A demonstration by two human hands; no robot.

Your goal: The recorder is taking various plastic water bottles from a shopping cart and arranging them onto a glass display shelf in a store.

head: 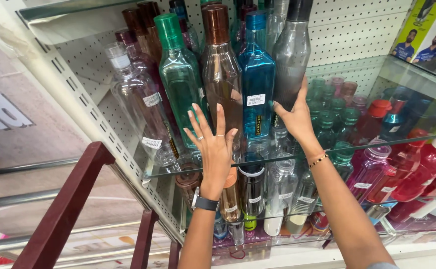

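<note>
The left hand point(214, 144) is open, fingers spread, its palm flat against the brown tall bottle point(221, 74) and the green bottle point(179, 74) on the glass shelf point(377, 140). The right hand point(296, 117) is closed around the lower part of the smoky grey bottle point(291, 55) with a black cap, just beside the blue square bottle point(256, 79).
</note>
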